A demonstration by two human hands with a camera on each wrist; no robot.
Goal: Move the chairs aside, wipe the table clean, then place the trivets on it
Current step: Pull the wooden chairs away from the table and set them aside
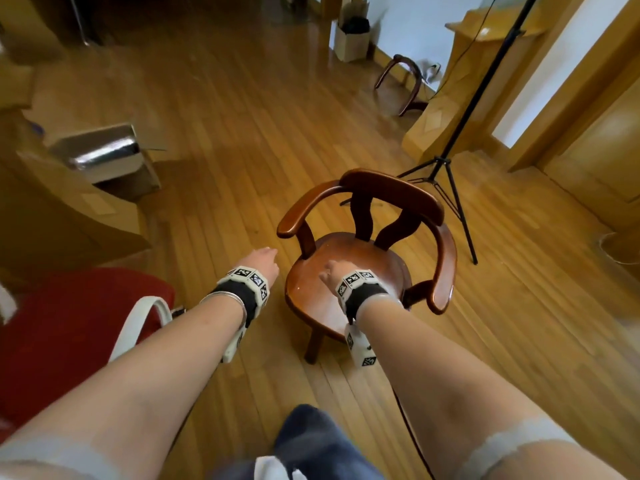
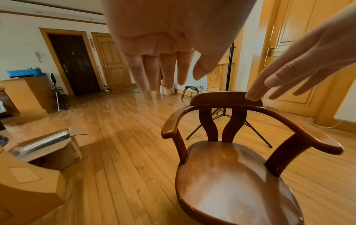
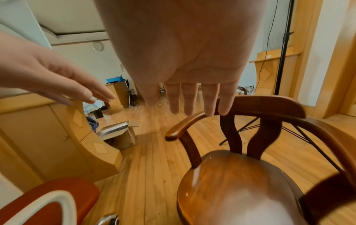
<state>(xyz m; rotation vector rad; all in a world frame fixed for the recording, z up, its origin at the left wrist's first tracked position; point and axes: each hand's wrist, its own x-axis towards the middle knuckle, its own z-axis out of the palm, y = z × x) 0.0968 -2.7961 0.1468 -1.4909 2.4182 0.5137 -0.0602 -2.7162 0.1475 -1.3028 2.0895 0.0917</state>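
A dark wooden armchair [image 1: 391,192] with a curved back and round seat stands on the floor before me, its back away from me. My left hand [image 1: 265,261] hovers just left of the seat with fingers straight and holds nothing. My right hand [image 1: 329,270] hangs over the seat's front, fingers also straight and empty. In the left wrist view the left hand [image 2: 165,76] is spread above the floor, and the right hand [image 2: 289,73] reaches toward the chair [image 2: 227,99]. The right wrist view shows the right hand [image 3: 190,100] short of the chair's backrest [image 3: 269,105]. No table or trivets are in view.
A red chair [image 1: 69,323] with a white armrest stands at my lower left. An open cardboard box [image 1: 114,161] sits beside a light wooden cabinet [image 1: 52,220] on the left. A black tripod [image 1: 446,174] stands right behind the armchair. Another dark chair [image 1: 405,77] is far back.
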